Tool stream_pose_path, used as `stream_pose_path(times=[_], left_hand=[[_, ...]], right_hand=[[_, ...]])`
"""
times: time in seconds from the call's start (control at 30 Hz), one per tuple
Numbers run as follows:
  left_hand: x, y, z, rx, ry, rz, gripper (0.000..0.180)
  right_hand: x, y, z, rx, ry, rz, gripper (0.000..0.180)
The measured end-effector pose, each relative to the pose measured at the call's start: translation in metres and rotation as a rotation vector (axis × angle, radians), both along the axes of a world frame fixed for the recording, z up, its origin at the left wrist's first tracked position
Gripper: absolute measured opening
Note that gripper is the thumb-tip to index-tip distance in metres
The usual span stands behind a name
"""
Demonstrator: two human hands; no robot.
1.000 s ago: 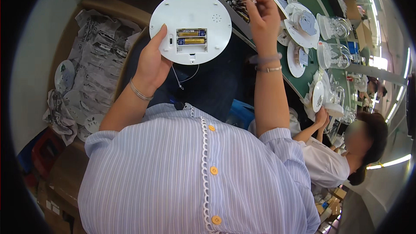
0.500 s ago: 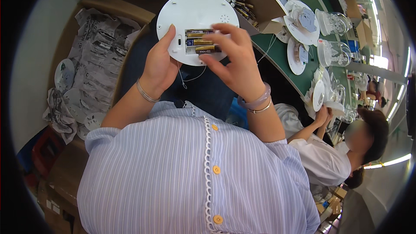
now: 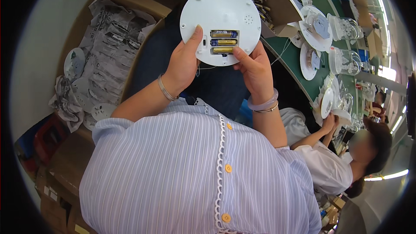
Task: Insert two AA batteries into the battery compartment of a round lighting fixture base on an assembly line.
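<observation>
A round white plastic base (image 3: 208,11) is held up in front of me, its underside facing me. Three batteries (image 3: 224,42) lie side by side in its rectangular compartment, and a small dark switch sits left of them. My left hand (image 3: 184,60) grips the base's lower left edge, thumb on top and fingers hidden behind. My right hand (image 3: 255,67) holds the lower right edge, its thumb at the lowest battery's right end. A thin pale wire (image 3: 198,69) hangs below the base.
At left, a cardboard box holds crumpled newsprint (image 3: 113,52) and white discs (image 3: 74,63). Ahead right, a carton of batteries (image 3: 262,6) stands by a green table (image 3: 277,45) bearing white discs with circuit boards (image 3: 320,26) and clear domes (image 3: 344,60). A co-worker (image 3: 323,164) sits at right.
My right hand has come down from above the batteries to the base's lower right edge, its thumb now at the lowest battery. In the picture, the base appears farther right and slightly higher.
</observation>
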State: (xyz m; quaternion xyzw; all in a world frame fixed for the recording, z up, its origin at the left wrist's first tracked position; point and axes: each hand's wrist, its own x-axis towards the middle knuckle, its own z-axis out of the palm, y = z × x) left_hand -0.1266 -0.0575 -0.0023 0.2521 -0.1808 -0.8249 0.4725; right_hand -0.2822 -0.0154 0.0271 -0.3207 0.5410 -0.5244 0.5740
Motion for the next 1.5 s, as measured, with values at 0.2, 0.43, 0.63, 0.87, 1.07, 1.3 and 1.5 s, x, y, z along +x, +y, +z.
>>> stream_pose_path(times=[0.2, 0.43, 0.63, 0.87, 1.07, 1.3, 1.5], left_hand=[[-0.002, 0.003, -0.003, -0.013, -0.033, 0.037, 0.043], [0.004, 0.001, -0.004, -0.078, -0.080, -0.039, 0.043], [0.001, 0.000, 0.005, -0.111, -0.046, 0.045, 0.043], [0.000, -0.019, 0.021, 0.010, 0.158, 0.015, 0.044], [0.016, -0.024, 0.032, -0.002, 0.351, -0.015, 0.044], [0.047, -0.041, 0.043, -0.127, 0.465, 0.174, 0.041], [0.064, -0.048, 0.049, -0.321, 0.502, 0.184, 0.041]], right_hand=[[0.005, -0.003, -0.002, -0.023, 0.032, -0.039, 0.041], [0.009, -0.005, -0.004, -0.009, 0.008, -0.059, 0.040], [0.018, -0.005, 0.001, -0.120, 0.103, -0.122, 0.044], [0.005, -0.014, 0.005, -0.345, 0.079, -0.012, 0.076], [0.035, 0.002, -0.018, -0.231, -0.102, 0.510, 0.068], [0.036, 0.021, -0.019, -0.046, -0.354, 0.549, 0.012], [0.016, 0.037, -0.011, -0.010, -0.302, 0.543, 0.019]])
